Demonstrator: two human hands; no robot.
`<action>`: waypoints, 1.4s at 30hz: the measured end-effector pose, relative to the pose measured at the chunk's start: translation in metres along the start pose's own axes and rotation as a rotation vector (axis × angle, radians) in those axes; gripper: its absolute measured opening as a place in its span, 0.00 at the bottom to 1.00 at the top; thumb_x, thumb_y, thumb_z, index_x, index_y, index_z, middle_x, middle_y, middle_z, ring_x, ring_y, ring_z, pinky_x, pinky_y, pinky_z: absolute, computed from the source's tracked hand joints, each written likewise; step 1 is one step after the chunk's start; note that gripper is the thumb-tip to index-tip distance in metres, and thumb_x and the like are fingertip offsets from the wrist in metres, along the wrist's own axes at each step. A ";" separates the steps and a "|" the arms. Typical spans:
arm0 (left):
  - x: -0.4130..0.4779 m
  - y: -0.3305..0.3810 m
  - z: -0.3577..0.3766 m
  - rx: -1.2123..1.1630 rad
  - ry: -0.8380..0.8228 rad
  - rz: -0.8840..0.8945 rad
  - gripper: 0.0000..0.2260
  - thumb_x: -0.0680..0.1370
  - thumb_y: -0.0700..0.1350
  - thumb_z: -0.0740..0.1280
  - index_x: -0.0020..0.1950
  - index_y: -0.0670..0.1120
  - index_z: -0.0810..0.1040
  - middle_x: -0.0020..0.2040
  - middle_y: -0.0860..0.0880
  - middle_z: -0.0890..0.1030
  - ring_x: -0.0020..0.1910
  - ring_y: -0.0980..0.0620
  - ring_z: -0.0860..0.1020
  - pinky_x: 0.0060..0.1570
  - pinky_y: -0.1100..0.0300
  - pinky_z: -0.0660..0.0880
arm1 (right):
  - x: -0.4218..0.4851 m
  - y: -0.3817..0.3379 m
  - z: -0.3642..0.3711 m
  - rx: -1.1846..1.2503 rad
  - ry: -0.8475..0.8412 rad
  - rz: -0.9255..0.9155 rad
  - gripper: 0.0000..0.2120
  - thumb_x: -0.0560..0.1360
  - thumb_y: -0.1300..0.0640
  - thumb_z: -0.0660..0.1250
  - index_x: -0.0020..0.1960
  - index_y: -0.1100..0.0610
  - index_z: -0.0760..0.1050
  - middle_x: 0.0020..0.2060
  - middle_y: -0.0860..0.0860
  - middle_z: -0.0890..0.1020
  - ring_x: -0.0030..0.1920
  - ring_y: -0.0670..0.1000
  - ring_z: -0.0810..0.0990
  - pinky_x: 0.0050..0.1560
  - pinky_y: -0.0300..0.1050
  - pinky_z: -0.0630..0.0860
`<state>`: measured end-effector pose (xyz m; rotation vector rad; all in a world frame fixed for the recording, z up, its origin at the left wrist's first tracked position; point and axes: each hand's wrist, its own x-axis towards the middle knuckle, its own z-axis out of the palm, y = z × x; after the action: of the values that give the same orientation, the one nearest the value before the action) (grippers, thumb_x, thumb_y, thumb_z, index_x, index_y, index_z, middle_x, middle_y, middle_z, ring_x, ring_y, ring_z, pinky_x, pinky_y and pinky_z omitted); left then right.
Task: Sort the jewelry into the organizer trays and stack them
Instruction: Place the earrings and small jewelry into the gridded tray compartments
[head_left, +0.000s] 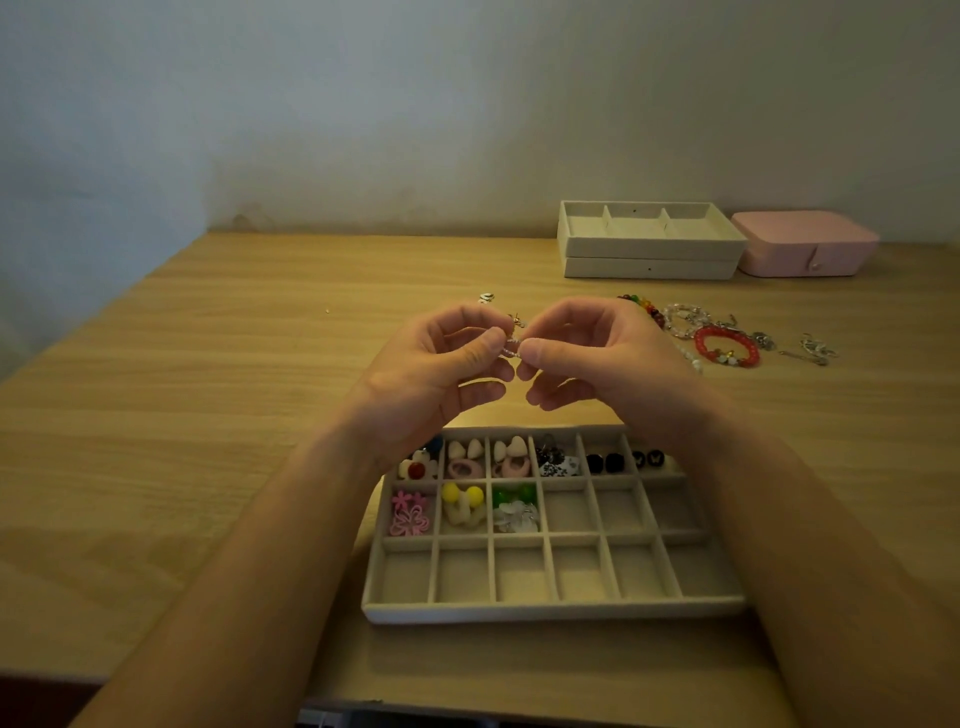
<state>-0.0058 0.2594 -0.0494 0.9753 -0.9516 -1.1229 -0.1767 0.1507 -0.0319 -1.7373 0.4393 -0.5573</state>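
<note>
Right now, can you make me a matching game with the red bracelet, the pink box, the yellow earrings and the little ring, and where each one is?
Things:
1. red bracelet
2. pink box
3. yellow earrings
4. little ring

Places:
A. pinched between the left hand and right hand
B. middle row of the near tray
C. loose on the table, right side
D. far back, beside the stacked trays

Pairs: 1-C, 2-D, 3-B, 4-A

A home room, judging by the wooden desk (208, 395) against a bare wall (363, 104) and pink jewelry box (805, 241).
</note>
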 end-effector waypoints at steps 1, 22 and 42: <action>0.000 -0.001 0.000 0.009 0.000 -0.011 0.06 0.75 0.41 0.68 0.50 0.44 0.81 0.44 0.45 0.82 0.41 0.51 0.81 0.39 0.62 0.80 | 0.000 0.000 -0.001 -0.022 0.005 -0.011 0.07 0.78 0.60 0.72 0.54 0.62 0.81 0.41 0.55 0.87 0.39 0.56 0.87 0.45 0.53 0.85; -0.009 0.007 0.022 0.733 0.066 0.081 0.03 0.76 0.41 0.74 0.48 0.46 0.82 0.39 0.51 0.84 0.38 0.56 0.80 0.37 0.63 0.75 | -0.012 -0.009 -0.009 -0.635 -0.069 -0.047 0.03 0.75 0.53 0.75 0.43 0.52 0.85 0.32 0.47 0.84 0.34 0.47 0.82 0.35 0.39 0.80; -0.064 -0.012 0.056 1.422 0.096 0.061 0.05 0.77 0.46 0.73 0.50 0.55 0.87 0.37 0.64 0.72 0.43 0.54 0.74 0.49 0.56 0.75 | -0.061 -0.023 0.019 -1.094 -0.180 0.109 0.02 0.76 0.55 0.74 0.48 0.49 0.85 0.39 0.41 0.81 0.40 0.42 0.78 0.43 0.41 0.77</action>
<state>-0.0727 0.3127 -0.0521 2.0507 -1.6997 -0.1746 -0.2152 0.2057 -0.0213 -2.7446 0.7868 -0.0306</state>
